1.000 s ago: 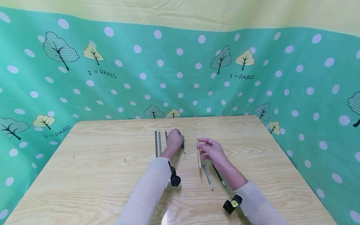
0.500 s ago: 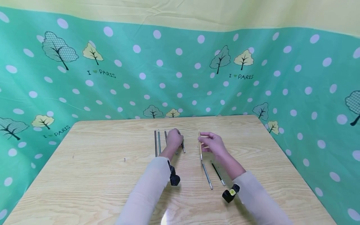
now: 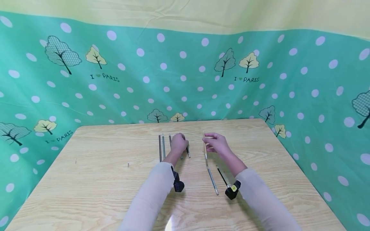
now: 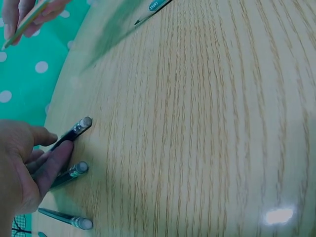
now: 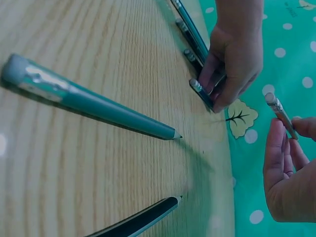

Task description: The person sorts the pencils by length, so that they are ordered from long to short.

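Observation:
My right hand (image 3: pixel 218 144) pinches a yellow wooden pencil (image 3: pixel 205 149) between thumb and fingers, above the far part of the table; its eraser end shows in the right wrist view (image 5: pixel 276 106). At the row of dark pencils, my left hand (image 3: pixel 178 144) has thumb and finger on either side of the rightmost black pencil (image 4: pixel 76 131), which lies on the table. Beside it lie several more pencils, among them a black one (image 3: pixel 160 147) and a green one (image 3: pixel 163 146), partly behind my left hand and forearm.
Nearer me on the right, a green pencil (image 3: pixel 213 181) and a black pencil (image 3: pixel 222 176) lie apart on the wooden table (image 3: pixel 95 186). A tiny bit (image 3: pixel 128 164) lies at left. Behind the table hangs a green dotted cloth (image 3: pixel 185 86).
My right hand has moved toward the table's far edge with the yellow pencil, uncovering more of the near black pencil. The left hand stays at the row.

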`<control>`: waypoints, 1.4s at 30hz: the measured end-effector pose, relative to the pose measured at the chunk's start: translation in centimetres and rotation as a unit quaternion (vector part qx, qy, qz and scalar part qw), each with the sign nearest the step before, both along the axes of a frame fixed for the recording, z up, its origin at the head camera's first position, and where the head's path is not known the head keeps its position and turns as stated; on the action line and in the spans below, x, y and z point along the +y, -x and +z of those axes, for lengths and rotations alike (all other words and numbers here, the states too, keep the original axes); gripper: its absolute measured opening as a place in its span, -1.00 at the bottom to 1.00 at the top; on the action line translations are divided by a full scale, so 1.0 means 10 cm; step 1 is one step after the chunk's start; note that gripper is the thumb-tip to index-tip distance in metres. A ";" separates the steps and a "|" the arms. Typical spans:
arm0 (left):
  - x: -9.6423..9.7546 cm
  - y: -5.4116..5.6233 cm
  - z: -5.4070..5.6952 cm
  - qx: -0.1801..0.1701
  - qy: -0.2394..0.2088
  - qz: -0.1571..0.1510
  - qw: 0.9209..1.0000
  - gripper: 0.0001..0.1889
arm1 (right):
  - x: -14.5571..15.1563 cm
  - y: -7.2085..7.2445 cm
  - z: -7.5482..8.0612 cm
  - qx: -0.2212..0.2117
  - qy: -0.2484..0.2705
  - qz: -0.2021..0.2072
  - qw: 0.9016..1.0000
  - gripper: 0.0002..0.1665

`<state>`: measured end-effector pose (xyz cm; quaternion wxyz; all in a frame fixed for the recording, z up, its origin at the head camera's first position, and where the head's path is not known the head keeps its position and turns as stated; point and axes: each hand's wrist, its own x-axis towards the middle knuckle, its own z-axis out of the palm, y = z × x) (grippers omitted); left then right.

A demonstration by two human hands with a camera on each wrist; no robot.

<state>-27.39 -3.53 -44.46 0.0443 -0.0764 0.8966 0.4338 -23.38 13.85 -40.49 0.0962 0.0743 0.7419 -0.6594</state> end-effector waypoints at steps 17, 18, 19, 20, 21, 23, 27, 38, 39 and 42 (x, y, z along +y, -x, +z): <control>-0.01 0.04 -0.03 -0.013 -0.022 0.003 1.000 -0.59 | -0.14 0.37 -0.16 -0.003 -0.059 -0.005 0.998 -0.58; -0.01 0.04 -0.03 -0.015 -0.025 0.003 1.000 -0.58 | -0.15 0.39 -0.17 -0.003 -0.062 -0.005 0.998 -0.59; -0.01 0.05 -0.03 -0.017 -0.028 0.002 0.999 -0.57 | -0.17 0.40 -0.18 -0.003 -0.067 -0.006 0.998 -0.59; -0.01 0.05 -0.03 -0.018 -0.030 0.001 0.999 -0.57 | -0.18 0.41 -0.18 -0.003 -0.072 -0.007 0.997 -0.60; -0.02 0.05 -0.03 -0.019 -0.030 0.000 0.999 -0.56 | -0.19 0.43 -0.19 -0.004 -0.077 -0.007 0.997 -0.60; -0.02 0.06 -0.04 -0.020 -0.030 -0.001 0.999 -0.56 | -0.21 0.45 -0.20 -0.004 -0.087 -0.007 0.996 -0.62; -0.02 0.06 -0.05 -0.012 -0.023 -0.003 1.000 -0.57 | -0.25 0.49 -0.23 -0.001 -0.101 -0.009 0.995 -0.63; 0.00 0.02 -0.06 0.008 -0.006 -0.005 1.000 -0.58 | -0.30 0.56 -0.34 -0.007 -0.102 -0.011 0.995 -0.66; 0.00 0.02 -0.06 0.011 -0.003 -0.006 1.000 -0.58 | -0.31 0.57 -0.35 -0.008 -0.102 -0.010 0.995 -0.66; 0.00 0.02 -0.07 0.010 0.002 -0.008 1.000 -0.58 | -0.33 0.58 -0.37 -0.013 -0.108 -0.011 0.994 -0.66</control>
